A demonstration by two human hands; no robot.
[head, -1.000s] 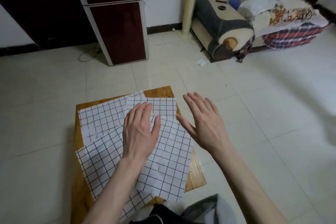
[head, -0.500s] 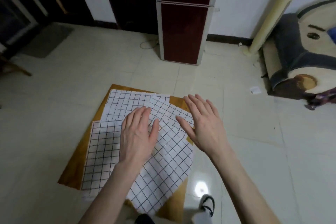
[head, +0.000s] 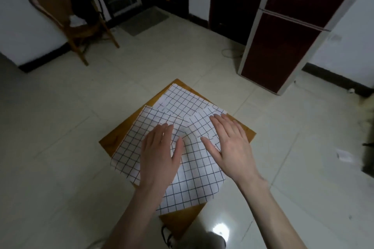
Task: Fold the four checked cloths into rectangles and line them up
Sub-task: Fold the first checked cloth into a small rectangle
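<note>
Several white cloths with a black grid lie overlapping and unfolded on a small wooden table [head: 113, 137]. One cloth [head: 182, 101] is at the far side, one [head: 139, 133] at the left, one [head: 194, 184] nearest me. My left hand [head: 159, 155] rests flat, fingers apart, on the cloths at the middle. My right hand [head: 230, 145] lies flat over the right part of the pile, fingers spread, holding nothing. Parts of the cloths are hidden under my hands.
The table stands on a pale tiled floor. A dark red cabinet [head: 287, 32] is at the back right, a wooden chair [head: 68, 16] with dark clothing at the back left, a doormat [head: 143, 20] by the door. A shoe [head: 168, 236] shows under the table's near corner.
The view has swung to the left, so the chair is now in sight and the sofa is out of view. My right hand has come down from beside the table onto the cloths.
</note>
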